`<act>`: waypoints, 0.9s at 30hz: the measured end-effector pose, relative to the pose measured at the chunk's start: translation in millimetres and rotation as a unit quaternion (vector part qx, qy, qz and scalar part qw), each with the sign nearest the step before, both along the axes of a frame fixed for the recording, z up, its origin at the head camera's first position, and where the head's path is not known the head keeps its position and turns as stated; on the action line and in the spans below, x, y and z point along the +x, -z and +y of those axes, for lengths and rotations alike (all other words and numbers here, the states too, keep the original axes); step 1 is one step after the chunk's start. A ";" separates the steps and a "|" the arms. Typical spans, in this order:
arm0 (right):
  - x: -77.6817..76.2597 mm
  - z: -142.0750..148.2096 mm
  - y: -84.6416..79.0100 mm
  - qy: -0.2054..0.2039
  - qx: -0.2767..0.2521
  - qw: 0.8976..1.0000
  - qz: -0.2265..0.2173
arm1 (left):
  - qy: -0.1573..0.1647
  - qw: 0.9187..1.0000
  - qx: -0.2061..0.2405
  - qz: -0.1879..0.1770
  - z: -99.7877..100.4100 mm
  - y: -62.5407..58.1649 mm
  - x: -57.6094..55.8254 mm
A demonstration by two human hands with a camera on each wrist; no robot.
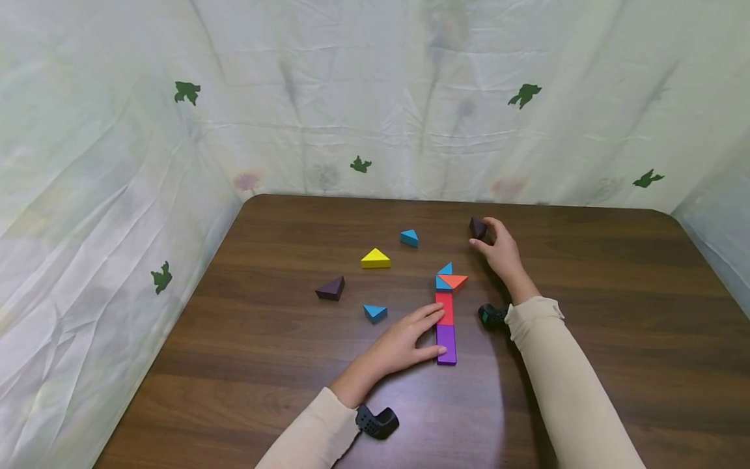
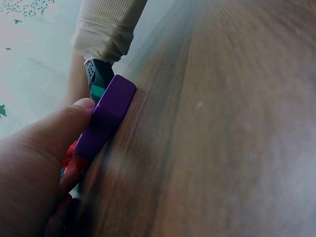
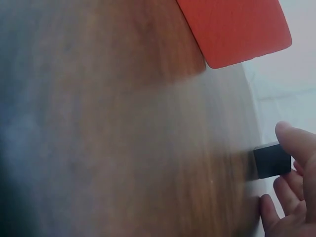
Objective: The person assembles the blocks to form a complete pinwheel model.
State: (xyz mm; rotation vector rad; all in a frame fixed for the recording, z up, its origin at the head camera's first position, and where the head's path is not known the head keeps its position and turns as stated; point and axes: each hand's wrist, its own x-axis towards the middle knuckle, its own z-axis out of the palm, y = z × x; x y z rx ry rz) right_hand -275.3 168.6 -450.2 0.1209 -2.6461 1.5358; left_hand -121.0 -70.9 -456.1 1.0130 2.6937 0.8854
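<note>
My left hand lies along the left of a row of flat blocks, fingers extended. Its fingertips touch the red block, and its thumb rests on the purple rectangular block, also seen in the left wrist view under the thumb. Beyond the red block, two small blue triangular blocks and an orange-red triangular block complete the row's far end. Farther back, my right hand pinches a dark triangular block between thumb and fingers; the right wrist view shows one dark face.
Left of the row lie a yellow triangular block, a dark triangular block and two blue triangular blocks. The brown wooden table meets a pale cloth backdrop at its back edge. Each wrist wears a black camera.
</note>
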 end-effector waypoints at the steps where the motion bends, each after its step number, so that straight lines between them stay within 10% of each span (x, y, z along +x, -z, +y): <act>1: -0.5 0.1 0.2 0.001 0.002 1.000 -0.002 | 0.000 1.000 0.001 0.000 0.0 -0.1 -0.1; 27: 3.1 -2.8 -2.9 0.019 0.014 1.000 -0.013 | 0.000 1.000 0.001 0.005 0.4 0.9 -1.0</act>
